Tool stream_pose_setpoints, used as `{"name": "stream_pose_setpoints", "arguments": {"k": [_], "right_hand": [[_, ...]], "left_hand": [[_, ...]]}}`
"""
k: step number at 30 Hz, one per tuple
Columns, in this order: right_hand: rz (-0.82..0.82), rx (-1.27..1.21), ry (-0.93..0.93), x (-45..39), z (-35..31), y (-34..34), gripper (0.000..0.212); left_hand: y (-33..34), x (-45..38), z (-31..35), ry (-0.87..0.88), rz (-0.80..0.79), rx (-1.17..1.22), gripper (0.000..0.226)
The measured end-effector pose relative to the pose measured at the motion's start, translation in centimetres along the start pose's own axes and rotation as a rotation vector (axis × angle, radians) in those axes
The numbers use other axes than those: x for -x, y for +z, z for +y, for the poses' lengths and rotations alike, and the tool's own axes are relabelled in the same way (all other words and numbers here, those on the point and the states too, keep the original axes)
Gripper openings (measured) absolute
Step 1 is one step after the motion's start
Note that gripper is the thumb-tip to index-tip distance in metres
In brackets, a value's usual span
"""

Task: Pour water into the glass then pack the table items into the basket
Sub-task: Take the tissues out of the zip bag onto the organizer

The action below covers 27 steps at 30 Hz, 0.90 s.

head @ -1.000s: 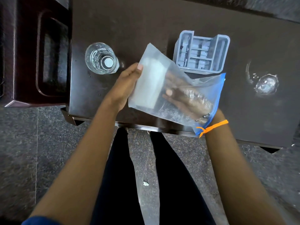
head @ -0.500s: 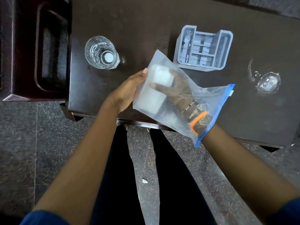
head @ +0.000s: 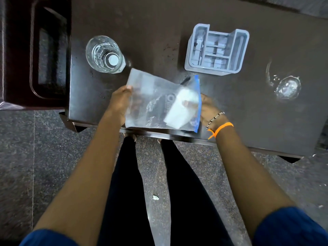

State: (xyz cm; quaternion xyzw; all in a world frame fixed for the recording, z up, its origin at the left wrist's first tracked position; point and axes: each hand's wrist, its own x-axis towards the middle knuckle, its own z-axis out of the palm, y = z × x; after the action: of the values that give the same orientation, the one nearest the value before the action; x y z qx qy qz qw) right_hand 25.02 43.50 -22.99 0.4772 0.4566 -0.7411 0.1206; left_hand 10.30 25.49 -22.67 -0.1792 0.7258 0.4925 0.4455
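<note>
Over the table's near edge I hold a clear zip bag [head: 150,96] with a blue seal strip. My left hand [head: 119,103] grips its closed left end. My right hand [head: 209,110] is at the bag's mouth on the right, fingers inside and closed on a white packet [head: 179,114] that sits just within the opening. The image is blurred there. A glass [head: 104,54] with water stands on the table to the far left. The grey plastic basket [head: 198,41] stands at the back, right of centre, with nothing in it.
The dark table [head: 159,32] carries a water puddle [head: 287,86] at the right. A dark wooden cabinet [head: 35,50] adjoins the table's left side. My legs and a speckled stone floor [head: 44,166] lie below the near edge.
My right hand, earlier deep inside the bag, has drawn back to its mouth, and the white packet came along with it. The bag has swung flatter and lower towards the table's edge.
</note>
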Motion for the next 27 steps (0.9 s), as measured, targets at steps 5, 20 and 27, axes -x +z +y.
{"name": "stream_pose_setpoints", "arguments": {"k": [5, 20, 27], "right_hand": [[0.344, 0.036, -0.125, 1.1, -0.6, -3.9, 0.027], [0.147, -0.203, -0.369, 5.5, -7.6, -4.1, 0.03], [0.137, -0.183, -0.129, 4.3, -6.1, -2.9, 0.014]], "left_hand": [[0.7, -0.6, -1.5, -0.014, 0.161, 0.004, 0.029], [1.9, -1.9, -2.1, 0.149, 0.336, -0.432, 0.027], [5.4, 2.2, 0.8, 0.411, 0.484, -0.612, 0.043]]}}
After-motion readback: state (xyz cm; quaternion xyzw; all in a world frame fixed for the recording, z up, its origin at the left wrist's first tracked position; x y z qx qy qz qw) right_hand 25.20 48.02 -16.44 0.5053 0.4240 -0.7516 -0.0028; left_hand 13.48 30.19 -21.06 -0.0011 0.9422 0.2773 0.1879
